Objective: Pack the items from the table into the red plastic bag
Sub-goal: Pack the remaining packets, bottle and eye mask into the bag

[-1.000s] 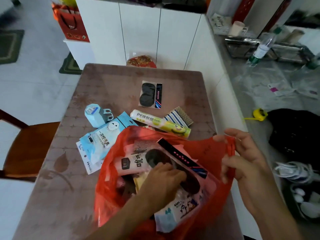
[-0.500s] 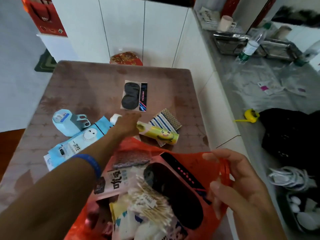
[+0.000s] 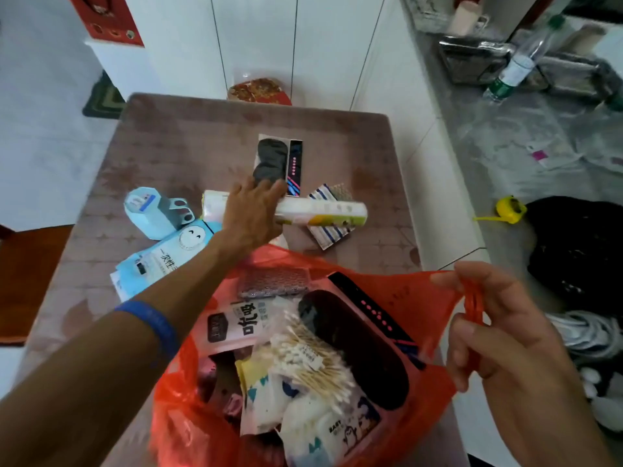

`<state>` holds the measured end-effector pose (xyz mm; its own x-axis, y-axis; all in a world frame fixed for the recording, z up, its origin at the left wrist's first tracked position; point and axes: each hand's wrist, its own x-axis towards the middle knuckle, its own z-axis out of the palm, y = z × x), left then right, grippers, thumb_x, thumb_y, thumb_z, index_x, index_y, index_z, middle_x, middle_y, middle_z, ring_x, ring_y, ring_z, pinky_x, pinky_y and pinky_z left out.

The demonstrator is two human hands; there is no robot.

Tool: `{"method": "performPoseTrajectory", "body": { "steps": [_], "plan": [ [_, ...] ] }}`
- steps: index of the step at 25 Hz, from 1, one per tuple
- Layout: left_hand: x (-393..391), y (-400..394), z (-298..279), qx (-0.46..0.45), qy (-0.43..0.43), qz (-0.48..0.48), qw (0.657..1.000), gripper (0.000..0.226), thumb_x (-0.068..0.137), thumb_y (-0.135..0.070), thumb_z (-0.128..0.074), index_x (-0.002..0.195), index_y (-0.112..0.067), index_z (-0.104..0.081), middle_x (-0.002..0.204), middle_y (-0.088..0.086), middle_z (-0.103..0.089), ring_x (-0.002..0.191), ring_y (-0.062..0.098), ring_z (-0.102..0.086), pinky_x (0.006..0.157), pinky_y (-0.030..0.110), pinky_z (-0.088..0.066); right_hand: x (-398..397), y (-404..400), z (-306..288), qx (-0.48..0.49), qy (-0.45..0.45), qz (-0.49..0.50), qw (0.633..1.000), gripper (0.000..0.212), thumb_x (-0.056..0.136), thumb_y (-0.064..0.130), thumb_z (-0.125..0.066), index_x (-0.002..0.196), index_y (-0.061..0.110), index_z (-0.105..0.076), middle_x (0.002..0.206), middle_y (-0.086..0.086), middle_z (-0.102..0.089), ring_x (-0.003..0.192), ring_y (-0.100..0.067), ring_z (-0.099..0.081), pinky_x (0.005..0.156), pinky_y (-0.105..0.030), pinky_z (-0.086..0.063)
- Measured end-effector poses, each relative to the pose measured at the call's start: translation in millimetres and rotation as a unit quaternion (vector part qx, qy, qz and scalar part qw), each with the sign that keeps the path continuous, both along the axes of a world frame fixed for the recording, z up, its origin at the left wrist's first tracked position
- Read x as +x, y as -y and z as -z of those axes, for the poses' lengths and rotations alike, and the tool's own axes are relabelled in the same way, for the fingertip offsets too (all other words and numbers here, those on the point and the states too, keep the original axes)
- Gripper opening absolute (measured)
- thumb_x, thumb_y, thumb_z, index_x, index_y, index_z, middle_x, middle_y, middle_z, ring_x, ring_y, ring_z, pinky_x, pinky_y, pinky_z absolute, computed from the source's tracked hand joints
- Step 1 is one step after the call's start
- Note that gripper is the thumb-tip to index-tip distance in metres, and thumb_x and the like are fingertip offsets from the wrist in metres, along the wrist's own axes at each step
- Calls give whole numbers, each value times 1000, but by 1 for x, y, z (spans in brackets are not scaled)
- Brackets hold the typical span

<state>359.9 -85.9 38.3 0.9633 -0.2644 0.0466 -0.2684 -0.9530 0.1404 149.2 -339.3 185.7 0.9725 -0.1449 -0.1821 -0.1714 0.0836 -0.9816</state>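
The red plastic bag [image 3: 421, 294] stands open at the table's near edge, holding several packets, cotton swabs and a black eye mask. My right hand [image 3: 495, 335] pinches the bag's right handle. My left hand [image 3: 253, 214] is closed around a long white-and-yellow roll [image 3: 323, 212], lifted slightly and lying crosswise. Still on the table are a packaged black eye mask [image 3: 273, 160], a striped cloth packet [image 3: 328, 230], a light blue box [image 3: 151, 210] and blue glove packets [image 3: 161, 257].
The brown patterned table [image 3: 188, 136] has a white cabinet behind it. A wooden chair [image 3: 30, 274] stands at the left. At the right, a grey counter holds a yellow tape measure [image 3: 509, 208], a black bag [image 3: 580, 251] and a bottle [image 3: 515, 65].
My left hand came out of the bag, reached forward and closed on the white-and-yellow roll, which now lies level and raised. My right hand kept hold of the handle.
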Motion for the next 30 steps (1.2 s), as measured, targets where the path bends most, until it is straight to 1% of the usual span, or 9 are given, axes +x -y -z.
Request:
{"method": "performPoseTrajectory", "body": {
  "steps": [3,5,8,10,17,21,24,27,30],
  "plan": [
    [-40,-49,-81,-207,47,-73,974,47,59,-36,-86,93,-22,-57,84,5,-68,74,28,-59,60,33,-43,-8,1,-12,53,13,-11,998,50,65,8,-63,113,23,-63,116,-11,-68,42,-17,-35,37,-27,-26],
    [-89,-79,-124,-263,-58,-25,963,46,56,-39,-91,85,-24,-59,79,-7,-66,68,15,-60,56,32,-46,-10,-3,-18,62,9,-21,998,49,67,6,-59,113,23,-63,116,-12,-68,43,-15,-36,38,-27,-25],
    [-149,-86,-144,-174,-242,69,952,48,54,-49,-88,92,-38,-62,84,-22,-66,76,-1,-62,62,16,-49,-10,-12,-25,63,16,-46,997,44,72,3,-51,110,24,-63,116,-15,-66,45,-17,-29,41,-31,-18],
    [-166,-62,-125,-44,-211,125,968,55,56,-60,-81,103,-40,-60,91,-24,-62,83,1,-59,72,24,-50,-14,-15,-34,81,32,-65,994,42,72,3,-52,108,23,-63,115,-19,-65,47,-22,-20,42,-32,-15],
    [-171,30,-63,-193,-170,168,952,44,86,-61,-56,107,-24,-65,99,-1,-70,83,18,-65,61,27,-42,-7,-11,-49,14,75,-67,995,44,71,3,-60,107,28,-61,108,-6,-67,42,-13,-27,39,-24,-23],
    [-170,-34,-66,-350,6,-30,936,36,90,-47,-56,108,-18,-67,105,-1,-69,94,13,-63,82,38,-52,5,-18,-28,-89,64,-56,992,53,85,-11,-57,107,37,-59,111,6,-68,40,-10,-37,37,-20,-31],
    [-133,-111,-32,-185,-61,-306,932,73,72,-53,-74,132,-19,-49,130,9,-57,114,29,-55,94,46,-48,10,-33,-19,-81,68,-38,994,54,84,-13,-56,107,35,-60,114,8,-67,47,1,-49,42,-10,-38],
    [-123,-132,-23,-161,-233,-317,905,39,77,-25,-71,114,-14,-67,112,12,-69,90,23,-62,83,36,-53,15,-47,-11,-78,83,-27,993,53,84,-14,-56,108,33,-60,110,8,-68,48,1,-48,41,-8,-36],
    [-129,-119,-72,-283,-42,-290,913,24,72,-4,-52,76,-9,-75,71,12,-72,61,23,-62,60,29,-51,18,-38,-16,-40,152,20,987,48,80,-17,-52,112,18,-56,98,3,-63,43,-6,-34,34,-18,-25]
  ]
}}
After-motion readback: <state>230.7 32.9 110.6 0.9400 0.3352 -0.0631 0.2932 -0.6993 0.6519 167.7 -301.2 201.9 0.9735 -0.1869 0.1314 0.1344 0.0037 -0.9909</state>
